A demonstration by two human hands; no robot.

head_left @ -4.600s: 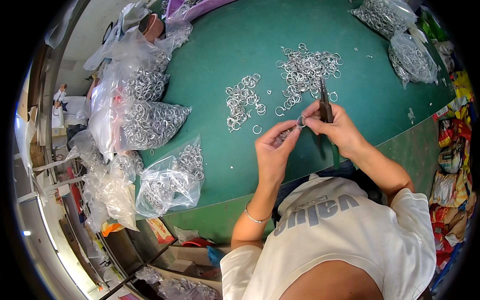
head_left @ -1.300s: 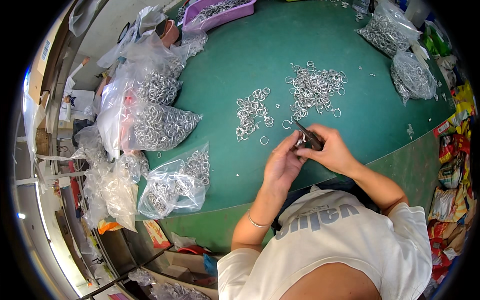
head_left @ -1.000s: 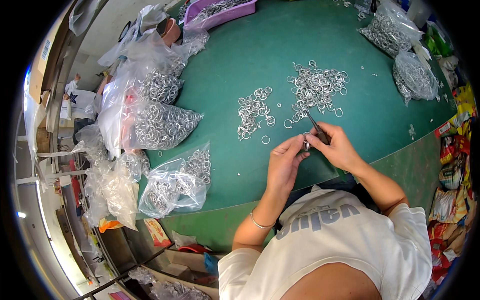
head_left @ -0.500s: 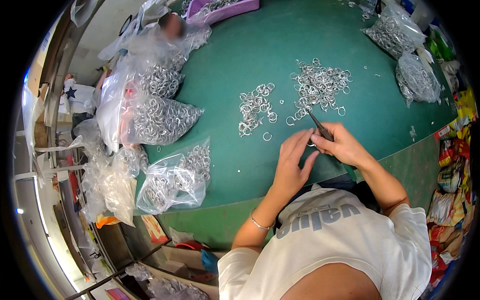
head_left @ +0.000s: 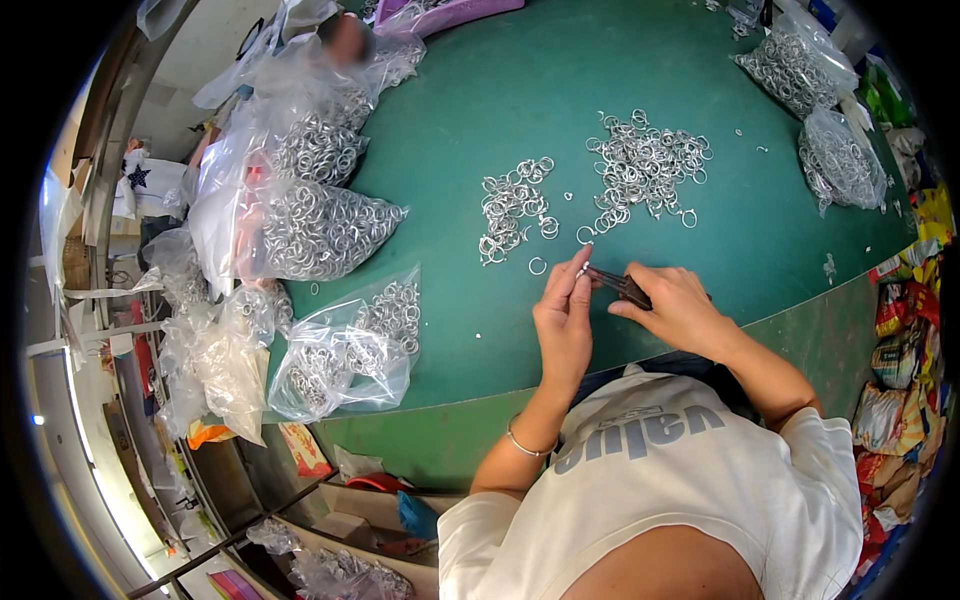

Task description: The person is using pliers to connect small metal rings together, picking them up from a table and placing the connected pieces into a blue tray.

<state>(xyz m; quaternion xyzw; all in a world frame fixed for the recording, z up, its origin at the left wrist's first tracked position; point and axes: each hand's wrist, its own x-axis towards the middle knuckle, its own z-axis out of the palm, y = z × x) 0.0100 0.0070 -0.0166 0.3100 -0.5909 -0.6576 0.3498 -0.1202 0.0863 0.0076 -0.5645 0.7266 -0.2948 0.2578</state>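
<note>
Over the green bench [head_left: 700,60] the person's right hand [head_left: 675,310] is wrapped around the handles of a small pair of pliers [head_left: 615,285], its grip closed tight on them, with the nose angled toward the left hand [head_left: 563,325]. The left hand's fingertips [head_left: 580,268] are pinched together at the pliers' tip, seemingly on a small metal ring, though the ring itself is too small to make out; holding it there would steady the piece against the tool. Both hands hover just above the bench, near its front edge. Just beyond them lie a single loose ring [head_left: 537,266], a small heap of rings [head_left: 512,205] and a larger heap [head_left: 645,170], within easy reach. Clear bags of rings [head_left: 320,225] are piled to the left.
</note>
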